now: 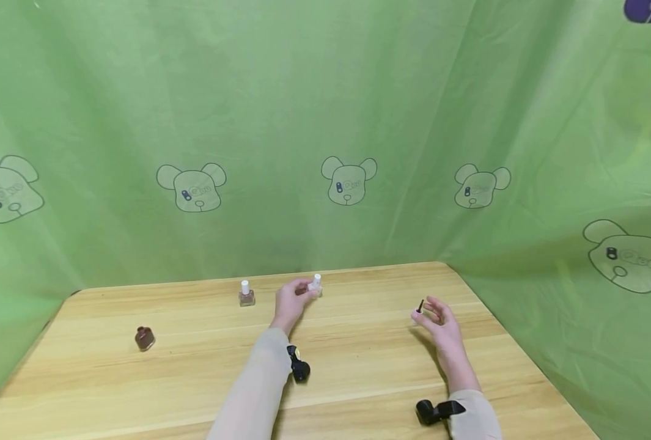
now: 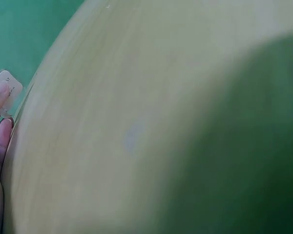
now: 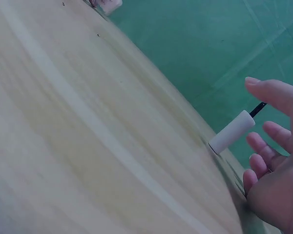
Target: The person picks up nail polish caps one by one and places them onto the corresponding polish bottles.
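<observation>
At the back middle of the table my left hand [image 1: 292, 302] pinches a clear nail polish bottle [image 1: 316, 289] with a white cap. Part of this bottle [image 2: 12, 90], with small print on it, shows at the edge of the left wrist view. My right hand [image 1: 443, 327] is at the right, beside a loose white nail polish cap [image 3: 233, 131] with a black brush stem. The cap stands upside down on the table, stem upward. Its sides look free of the fingers; one finger [image 3: 273, 92] covers the stem's end.
A mauve nail polish bottle [image 1: 246, 297] with a white cap stands left of my left hand. Farther left is a dark brown, capless bottle [image 1: 145, 338]. The wooden table [image 1: 358, 379] ends at a green curtain [image 1: 281, 232] at the back and sides.
</observation>
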`<state>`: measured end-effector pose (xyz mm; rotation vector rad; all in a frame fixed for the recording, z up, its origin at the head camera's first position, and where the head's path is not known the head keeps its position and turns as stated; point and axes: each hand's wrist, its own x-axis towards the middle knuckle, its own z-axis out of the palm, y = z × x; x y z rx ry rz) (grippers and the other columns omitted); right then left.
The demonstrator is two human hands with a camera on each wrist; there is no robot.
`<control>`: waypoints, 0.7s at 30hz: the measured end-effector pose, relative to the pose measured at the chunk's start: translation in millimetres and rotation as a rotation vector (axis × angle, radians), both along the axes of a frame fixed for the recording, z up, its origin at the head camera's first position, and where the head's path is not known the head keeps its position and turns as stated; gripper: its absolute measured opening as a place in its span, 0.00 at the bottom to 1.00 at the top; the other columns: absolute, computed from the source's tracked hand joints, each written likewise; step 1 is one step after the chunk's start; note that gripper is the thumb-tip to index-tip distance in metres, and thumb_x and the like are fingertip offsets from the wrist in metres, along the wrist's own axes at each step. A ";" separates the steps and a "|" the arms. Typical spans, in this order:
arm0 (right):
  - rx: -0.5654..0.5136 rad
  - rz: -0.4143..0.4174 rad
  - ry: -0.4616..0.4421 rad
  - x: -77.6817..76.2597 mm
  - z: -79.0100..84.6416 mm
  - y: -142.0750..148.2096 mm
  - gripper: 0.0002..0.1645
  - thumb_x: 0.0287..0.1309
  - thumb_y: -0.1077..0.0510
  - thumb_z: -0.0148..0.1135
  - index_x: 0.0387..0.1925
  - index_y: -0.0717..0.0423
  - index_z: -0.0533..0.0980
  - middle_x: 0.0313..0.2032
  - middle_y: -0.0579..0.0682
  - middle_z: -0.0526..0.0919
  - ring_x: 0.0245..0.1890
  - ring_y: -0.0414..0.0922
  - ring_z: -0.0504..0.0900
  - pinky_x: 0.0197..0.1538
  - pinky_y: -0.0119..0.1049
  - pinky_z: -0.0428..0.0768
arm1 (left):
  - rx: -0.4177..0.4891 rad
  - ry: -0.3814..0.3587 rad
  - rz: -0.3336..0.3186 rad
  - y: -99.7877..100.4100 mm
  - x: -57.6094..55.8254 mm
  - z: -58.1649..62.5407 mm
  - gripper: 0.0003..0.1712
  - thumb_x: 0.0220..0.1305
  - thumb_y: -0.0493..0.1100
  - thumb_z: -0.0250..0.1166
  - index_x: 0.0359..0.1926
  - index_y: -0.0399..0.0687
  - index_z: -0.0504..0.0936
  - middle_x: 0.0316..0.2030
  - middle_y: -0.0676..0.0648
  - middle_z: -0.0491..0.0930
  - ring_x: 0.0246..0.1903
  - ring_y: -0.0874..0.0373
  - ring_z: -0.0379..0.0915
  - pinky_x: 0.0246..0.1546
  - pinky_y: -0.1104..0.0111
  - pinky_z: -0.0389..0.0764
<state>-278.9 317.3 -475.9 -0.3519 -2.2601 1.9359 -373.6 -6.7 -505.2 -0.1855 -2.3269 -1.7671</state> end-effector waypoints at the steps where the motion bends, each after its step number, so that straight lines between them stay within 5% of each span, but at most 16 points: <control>1: 0.014 0.001 -0.002 0.0 -0.5 0.3 0.47 0.59 0.55 0.67 0.73 0.55 0.54 0.62 0.46 0.65 0.63 0.46 0.59 0.61 0.30 0.64 | -0.003 0.000 0.000 0.4 0.0 0.1 0.17 0.54 0.41 0.73 0.46 0.41 0.85 0.42 0.41 0.86 0.42 0.51 0.82 0.49 0.61 0.83; 5: 0.098 0.010 -0.020 -0.7 -3.5 1.6 0.44 0.58 0.57 0.67 0.71 0.57 0.57 0.57 0.42 0.69 0.53 0.41 0.62 0.52 0.24 0.66 | -0.011 -0.007 -0.002 1.3 1.6 1.5 0.17 0.55 0.40 0.72 0.47 0.40 0.84 0.42 0.41 0.86 0.43 0.51 0.82 0.49 0.62 0.84; 9: 0.175 0.013 -0.036 -1.8 -6.7 1.8 0.42 0.57 0.56 0.68 0.69 0.60 0.60 0.59 0.51 0.71 0.47 0.40 0.63 0.48 0.26 0.66 | -0.015 -0.007 -0.003 1.0 4.2 2.8 0.18 0.55 0.38 0.72 0.47 0.39 0.83 0.42 0.40 0.86 0.43 0.49 0.82 0.49 0.61 0.83; 14: 0.233 0.014 -0.046 -2.1 -8.4 0.9 0.38 0.59 0.57 0.66 0.67 0.64 0.63 0.63 0.63 0.70 0.48 0.43 0.64 0.49 0.29 0.65 | -0.023 -0.002 -0.003 0.9 4.8 2.4 0.18 0.56 0.39 0.71 0.48 0.38 0.83 0.42 0.40 0.86 0.43 0.49 0.82 0.50 0.61 0.83; 21: 0.301 0.018 -0.054 -2.5 -8.7 0.7 0.35 0.61 0.58 0.63 0.66 0.66 0.64 0.60 0.65 0.72 0.47 0.44 0.66 0.50 0.31 0.66 | -0.009 -0.004 -0.011 1.7 3.7 0.2 0.19 0.57 0.39 0.71 0.50 0.38 0.82 0.44 0.40 0.85 0.45 0.48 0.82 0.51 0.61 0.83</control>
